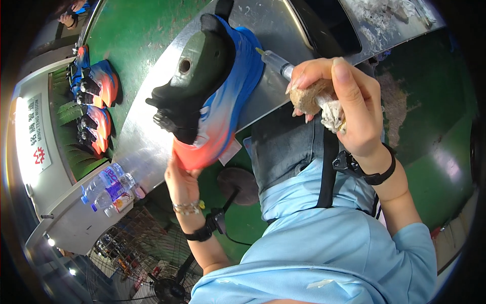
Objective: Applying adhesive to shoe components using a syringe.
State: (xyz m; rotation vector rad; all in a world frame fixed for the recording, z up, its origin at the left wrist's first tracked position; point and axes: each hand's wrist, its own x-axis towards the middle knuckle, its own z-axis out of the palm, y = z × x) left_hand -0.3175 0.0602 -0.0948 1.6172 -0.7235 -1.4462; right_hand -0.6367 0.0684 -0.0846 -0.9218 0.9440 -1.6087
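Note:
On the metal table lies a blue-to-coral sneaker (230, 109) with black laces. A dark shoe last (202, 55) with a round hole fills its opening. My left hand (182, 182) is closed on the coral toe end, its fingertips partly hidden beneath the shoe. My right hand (349, 96) is closed around a clear syringe (276, 62), whose yellowish tip points at the sneaker's blue side. A tan, rough-looking lump (310, 96) and a dirty white wad (332, 116) are also in that hand. Whether the tip touches the shoe, I cannot tell.
Several similar sneakers (104, 83) stand at the far left. Plastic bottles (109, 185) are on the left table edge. A dark flat panel (329, 25) and white fluffy scraps (382, 10) lie at the back right. Below left stands a wire-caged fan (169, 289).

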